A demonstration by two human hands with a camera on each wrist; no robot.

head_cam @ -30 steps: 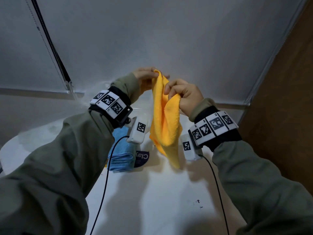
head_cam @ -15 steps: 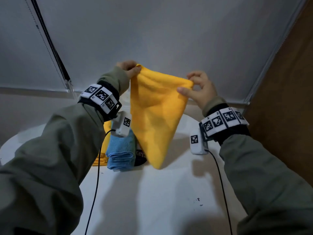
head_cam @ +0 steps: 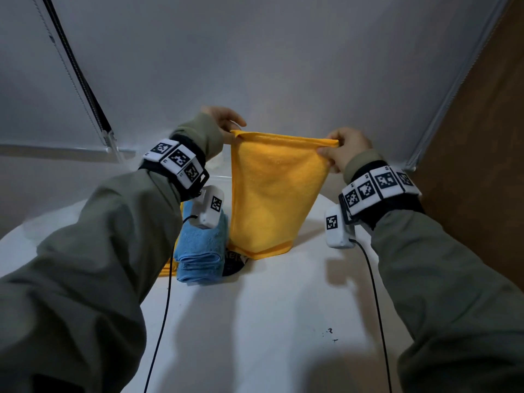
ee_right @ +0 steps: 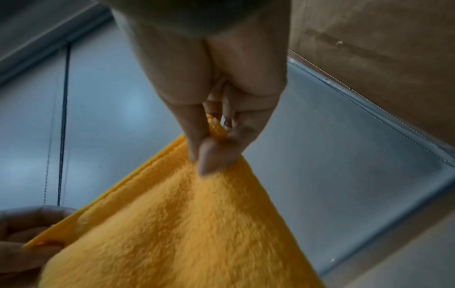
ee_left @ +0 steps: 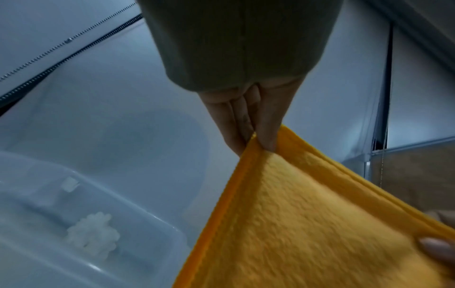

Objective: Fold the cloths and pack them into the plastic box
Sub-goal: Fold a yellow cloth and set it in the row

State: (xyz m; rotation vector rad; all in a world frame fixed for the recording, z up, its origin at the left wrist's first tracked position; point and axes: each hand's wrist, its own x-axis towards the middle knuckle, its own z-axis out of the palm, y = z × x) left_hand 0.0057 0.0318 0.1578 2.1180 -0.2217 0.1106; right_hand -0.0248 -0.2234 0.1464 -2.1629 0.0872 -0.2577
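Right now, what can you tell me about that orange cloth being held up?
The orange cloth looks like fluffy microfibre with a stitched hem. It hangs upright over the white table, stretched flat between two pinches: the left hand holds one top corner, the right hand the other. Its top edge seems doubled, so it may already be folded once. Its lower edge hangs near the folded blue cloth.

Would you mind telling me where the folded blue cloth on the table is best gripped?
Probably at its rounded near end, from above: the blue cloth lies as a thick stack on the table, open in front, with an orange cloth hanging beside it.
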